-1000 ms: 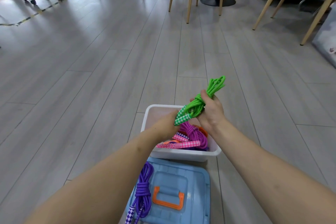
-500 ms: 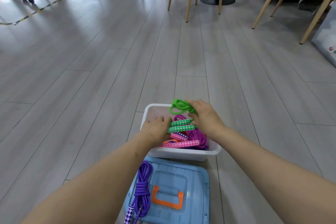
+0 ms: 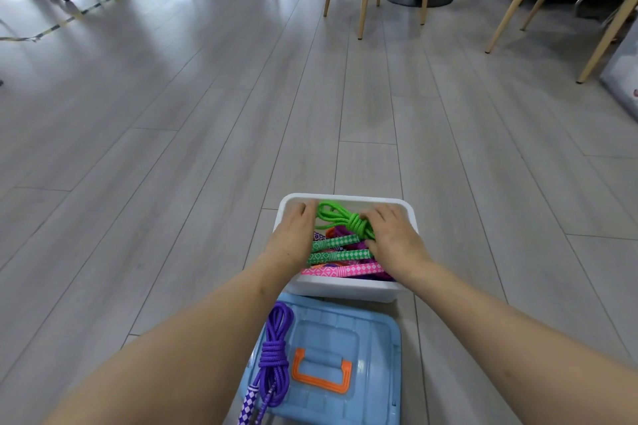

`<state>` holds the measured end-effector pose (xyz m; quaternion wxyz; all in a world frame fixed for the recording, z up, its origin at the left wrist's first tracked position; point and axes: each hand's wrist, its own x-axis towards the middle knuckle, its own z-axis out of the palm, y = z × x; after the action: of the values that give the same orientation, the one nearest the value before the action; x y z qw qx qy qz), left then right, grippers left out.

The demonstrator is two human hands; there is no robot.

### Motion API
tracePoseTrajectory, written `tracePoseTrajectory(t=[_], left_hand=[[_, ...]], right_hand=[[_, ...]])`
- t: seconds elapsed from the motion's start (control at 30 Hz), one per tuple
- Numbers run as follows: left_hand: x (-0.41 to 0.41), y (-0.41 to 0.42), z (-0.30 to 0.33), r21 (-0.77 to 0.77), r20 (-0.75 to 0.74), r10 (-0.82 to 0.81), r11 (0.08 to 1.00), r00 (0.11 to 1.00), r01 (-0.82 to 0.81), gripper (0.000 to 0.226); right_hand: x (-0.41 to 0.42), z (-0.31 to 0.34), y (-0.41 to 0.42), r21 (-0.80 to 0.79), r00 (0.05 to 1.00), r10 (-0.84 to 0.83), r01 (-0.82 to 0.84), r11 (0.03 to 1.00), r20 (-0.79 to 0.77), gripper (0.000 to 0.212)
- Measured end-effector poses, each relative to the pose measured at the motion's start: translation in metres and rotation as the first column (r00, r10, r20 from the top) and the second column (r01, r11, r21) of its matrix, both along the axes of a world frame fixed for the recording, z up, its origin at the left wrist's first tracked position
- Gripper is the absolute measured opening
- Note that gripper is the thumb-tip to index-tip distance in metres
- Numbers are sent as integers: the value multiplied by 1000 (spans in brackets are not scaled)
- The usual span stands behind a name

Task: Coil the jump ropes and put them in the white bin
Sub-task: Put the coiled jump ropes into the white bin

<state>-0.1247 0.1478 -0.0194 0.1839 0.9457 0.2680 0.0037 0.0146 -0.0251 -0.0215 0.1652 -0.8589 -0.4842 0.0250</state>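
Hands were both down in the white bin [image 3: 348,291] by this point, so the green one was basically done. A second earlier the person had the coiled green jump rope [image 3: 345,222] held up above the bin, bundled in the right hand with the checkered handles hanging toward the left; half a second later it was coming down onto the pile, and at this moment it lay on top of the pink and purple ropes already in there, loops toward the far wall, its two green handles lying side by side across the middle. The left hand [image 3: 295,235] sat at the left side of the bin, fingers fairly straight and reaching toward the far rim, right beside the loops, holding nothing as far as I could see. The right hand [image 3: 393,238] was spread flat over the knotted part of the coil, pressing or tucking rather than gripping, though I couldn't see under the palm to be sure. So the two hands were apart, one either side of the bundle. That seemed to leave one job: the purple jump rope [image 3: 272,352], already coiled and tied, was lying on the blue lid [image 3: 373,369] just in front of the bin, still outside it. Chairs and table legs stood well back.
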Motion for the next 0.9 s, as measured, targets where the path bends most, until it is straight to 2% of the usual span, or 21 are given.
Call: tracePoseTrajectory(t=[0.1,0.2,0.27,0.33,0.37,0.43,0.53,0.63,0.7,0.77,0.9], left_hand=[[1,0,-4,21,-56,-53,998,997,54,74],[0,3,-10,105,-225,-110,985,968,136,53],[1,3,-12,101,-296,-156,976,942,193,46],[-1,1,-9,50,-283,-152,984,947,173,45],[-3,-1,-6,17,-242,-131,990,961,139,44],[-16,-8,5,-19,-63,-54,998,997,53,38],[-54,-23,19,-73,233,110,993,966,-95,22],[-101,-34,22,-124,311,228,972,923,-199,12],[-128,-37,12,-184,276,333,939,901,-291,9],[-149,-41,-3,-262,143,418,890,897,-373,11],[-179,-59,-45,-302,-162,388,856,908,-419,36]], right_hand=[[-5,-6,7,-92,999,50,-51,994,-9,62],[-1,-2,17,-252,995,38,-60,966,-90,79],[8,-2,22,-306,989,48,-88,948,-137,81],[14,-1,22,-313,984,50,-103,944,-173,74],[14,2,19,-277,982,38,-89,957,-183,67],[10,7,10,-93,988,6,-20,995,-153,57],[-12,14,-10,207,997,-33,48,977,-75,45],[-46,16,-26,341,999,45,-36,939,-19,36],[-73,17,-29,373,997,78,-64,926,-22,32],[-100,16,-27,369,993,108,-83,926,-48,30],[-143,7,-22,320,975,162,-106,942,-152,28]])
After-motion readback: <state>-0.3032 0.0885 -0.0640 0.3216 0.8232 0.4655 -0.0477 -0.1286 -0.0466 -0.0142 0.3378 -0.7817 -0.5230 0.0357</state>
